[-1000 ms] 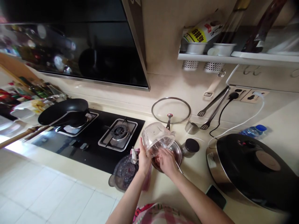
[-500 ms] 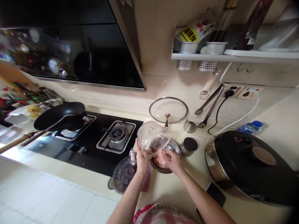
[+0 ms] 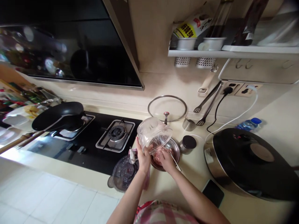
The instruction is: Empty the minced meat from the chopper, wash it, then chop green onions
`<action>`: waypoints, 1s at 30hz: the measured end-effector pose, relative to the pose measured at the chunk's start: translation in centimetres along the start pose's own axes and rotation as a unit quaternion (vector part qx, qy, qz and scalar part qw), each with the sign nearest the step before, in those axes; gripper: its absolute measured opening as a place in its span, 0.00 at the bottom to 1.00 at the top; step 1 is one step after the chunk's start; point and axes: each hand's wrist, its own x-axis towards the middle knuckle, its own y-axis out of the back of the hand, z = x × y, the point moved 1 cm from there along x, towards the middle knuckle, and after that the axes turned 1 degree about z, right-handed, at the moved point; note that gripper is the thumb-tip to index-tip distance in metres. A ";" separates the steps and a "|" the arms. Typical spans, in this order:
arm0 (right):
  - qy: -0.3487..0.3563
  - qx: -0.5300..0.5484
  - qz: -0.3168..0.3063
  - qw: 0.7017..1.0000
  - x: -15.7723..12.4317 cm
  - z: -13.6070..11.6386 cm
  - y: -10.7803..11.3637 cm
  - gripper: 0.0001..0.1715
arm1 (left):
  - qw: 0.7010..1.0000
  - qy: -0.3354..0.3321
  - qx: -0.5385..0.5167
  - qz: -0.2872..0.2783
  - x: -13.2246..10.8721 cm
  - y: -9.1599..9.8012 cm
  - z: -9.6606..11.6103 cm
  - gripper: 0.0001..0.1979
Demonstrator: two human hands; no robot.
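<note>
My left hand [image 3: 143, 157] grips the rim of a clear plastic blender jar [image 3: 153, 133], which is tipped over a small steel bowl [image 3: 174, 147] on the counter. My right hand [image 3: 164, 159] reaches into the jar's mouth above the bowl, fingers curled; pink minced meat shows under them. Whether the fingers hold meat or a tool is hidden. A thin metal handle [image 3: 175, 161] sticks out of the bowl beside my right wrist. The jar's dark lid [image 3: 123, 172] lies on the counter left of my left wrist.
A gas hob [image 3: 93, 137] with a black pan [image 3: 59, 115] lies to the left. A glass lid [image 3: 167, 108] leans on the wall behind the bowl. A steel canister [image 3: 188, 144], a large black cooker [image 3: 249, 163], a phone [image 3: 212, 193], a water bottle [image 3: 249, 123] and hanging tongs [image 3: 206, 105] stand right.
The jar has tilted further down over the bowl. My right hand went from the bowl's rim up into the jar's mouth. The view shifted slightly.
</note>
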 end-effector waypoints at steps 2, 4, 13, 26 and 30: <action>0.017 -0.010 0.002 1.000 -0.2 -1.2 2.4 0.22 | 0.998 0.036 -0.049 0.007 0.4 0.3 0.9 0.37; 0.046 -0.014 0.023 0.999 -0.1 -3.5 5.7 0.23 | 0.995 0.056 -0.079 0.024 0.5 1.1 2.0 0.37; 0.178 -0.103 0.132 0.970 -1.1 -5.2 7.3 0.22 | 0.960 0.157 -0.204 0.108 -1.7 7.6 5.7 0.39; 0.219 -0.112 0.108 0.963 0.3 -2.0 7.2 0.19 | 0.920 0.205 -0.226 0.246 -7.8 18.0 5.5 0.34; 0.211 -0.091 0.037 0.973 0.8 -0.1 5.0 0.14 | 0.889 0.228 -0.231 0.323 -10.4 20.0 5.4 0.27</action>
